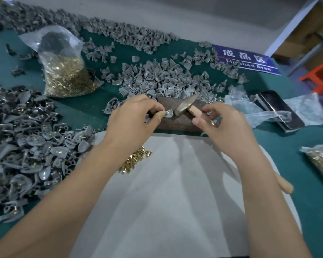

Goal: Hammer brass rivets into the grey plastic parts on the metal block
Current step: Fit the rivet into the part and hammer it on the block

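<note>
- L hand (132, 116) pinches grey part (167, 114) w/ rivet on block (177, 120), fingertips right at the strike spot.
- R hand (220, 123) wraps hammer (185, 107) handle near the head, which sits just beside the part.
- Risk: head so close to L fingertips, a glancing blow could hit them; tilted rivet could bend or part could skid.
- Bag (63, 71): brass rivets, dark stuff on top. 2nd bag (321, 161) at R edge: also brass bits.
- Loose rivets (134, 161) on white sheet (175, 183).

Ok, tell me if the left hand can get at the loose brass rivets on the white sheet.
Probably yes: the loose rivets lie uncovered beside the left forearm, but the left hand must first release the grey part it pinches.
</note>
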{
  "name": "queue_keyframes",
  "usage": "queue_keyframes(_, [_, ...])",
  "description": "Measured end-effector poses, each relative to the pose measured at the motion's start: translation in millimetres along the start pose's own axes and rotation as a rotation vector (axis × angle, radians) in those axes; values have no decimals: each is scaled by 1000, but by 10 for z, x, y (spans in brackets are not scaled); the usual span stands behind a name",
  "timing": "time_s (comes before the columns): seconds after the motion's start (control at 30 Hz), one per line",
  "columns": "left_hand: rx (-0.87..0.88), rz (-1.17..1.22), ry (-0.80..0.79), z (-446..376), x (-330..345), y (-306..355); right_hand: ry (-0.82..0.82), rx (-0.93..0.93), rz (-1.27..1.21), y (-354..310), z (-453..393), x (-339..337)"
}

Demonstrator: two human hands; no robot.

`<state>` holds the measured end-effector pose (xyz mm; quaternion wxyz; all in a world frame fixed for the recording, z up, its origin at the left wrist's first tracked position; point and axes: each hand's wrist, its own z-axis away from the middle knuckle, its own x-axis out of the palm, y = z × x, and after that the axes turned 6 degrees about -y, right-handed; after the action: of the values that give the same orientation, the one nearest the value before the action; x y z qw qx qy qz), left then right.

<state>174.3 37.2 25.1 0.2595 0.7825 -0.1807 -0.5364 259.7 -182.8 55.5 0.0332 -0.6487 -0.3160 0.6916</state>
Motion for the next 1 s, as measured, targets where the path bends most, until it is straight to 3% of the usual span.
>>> queue_keyframes(0.3, [-27,-14,-15,2,6,36,184,25,116,-43,79,-25])
queue_keyframes(0.53, [-11,-21,-10,14,23,34,162,26,201,-112,116,25])
queue_keyframes(0.83, [19,-17,15,1,33,19,339,-117,162,-305,205,22])
queue_keyframes(1.0, [13,-56,64,6,39,14,361,-111,211,-388,248,120])
